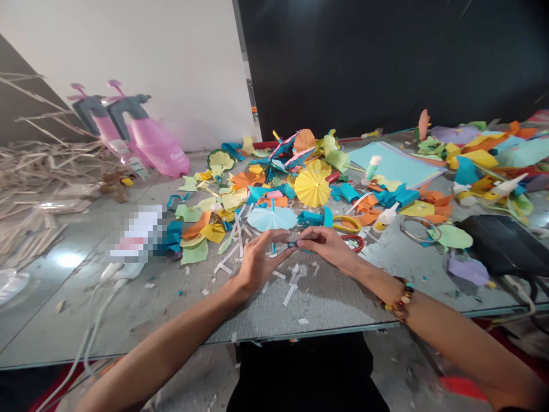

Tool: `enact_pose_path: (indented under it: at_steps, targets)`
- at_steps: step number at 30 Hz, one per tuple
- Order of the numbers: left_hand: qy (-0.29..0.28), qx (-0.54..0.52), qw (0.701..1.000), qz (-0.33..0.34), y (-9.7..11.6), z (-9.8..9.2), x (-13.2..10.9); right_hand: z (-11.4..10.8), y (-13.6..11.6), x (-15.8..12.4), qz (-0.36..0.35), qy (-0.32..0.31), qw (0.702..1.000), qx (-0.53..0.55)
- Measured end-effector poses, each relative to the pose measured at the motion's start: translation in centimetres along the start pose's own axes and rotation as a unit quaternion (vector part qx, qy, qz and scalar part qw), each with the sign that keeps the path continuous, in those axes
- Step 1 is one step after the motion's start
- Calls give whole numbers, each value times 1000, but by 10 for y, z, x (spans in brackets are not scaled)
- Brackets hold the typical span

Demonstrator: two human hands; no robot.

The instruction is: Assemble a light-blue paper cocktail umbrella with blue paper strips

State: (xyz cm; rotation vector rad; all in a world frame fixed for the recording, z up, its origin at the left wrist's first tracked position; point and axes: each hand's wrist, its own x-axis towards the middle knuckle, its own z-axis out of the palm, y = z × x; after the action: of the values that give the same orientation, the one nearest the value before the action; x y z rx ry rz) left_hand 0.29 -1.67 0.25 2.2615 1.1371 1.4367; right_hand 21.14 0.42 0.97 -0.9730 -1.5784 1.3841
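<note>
Over the front middle of the table, my left hand [261, 257] and my right hand [328, 247] meet with fingertips pinched. Between them is a small dark-blue piece [292, 244], perhaps rolled paper, mostly covered by the fingers. Just behind my left hand stands a light-blue paper umbrella [261, 218] with a blue stick through its middle. A pleated yellow paper umbrella [312, 189] lies farther back. Red-handled scissors [357, 242] and yellow scissor handles [348, 223] show beyond my right hand, their blades hidden. White paper strips [291, 293] are scattered under my hands.
Coloured paper scraps [199, 229] cover the table's middle. Pink spray bottles [156, 146] stand back left, near a cabled, blurred-out device [137, 234]. At right are a glue bottle [385, 218], a tape ring [418, 229] and a black box [500, 245]. A glue stick [372, 169] stands behind.
</note>
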Motion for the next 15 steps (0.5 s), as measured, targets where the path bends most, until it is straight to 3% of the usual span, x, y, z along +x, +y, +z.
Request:
enact_pose_path:
  at_steps: [7,15]
  targets:
    - [-20,-4,1000,11,-2,-1,-1,0,0,0,-2,-8,1000,-10]
    - [-29,-2,998,54,2,-2,2,1,-8,-1,37,39,998,14]
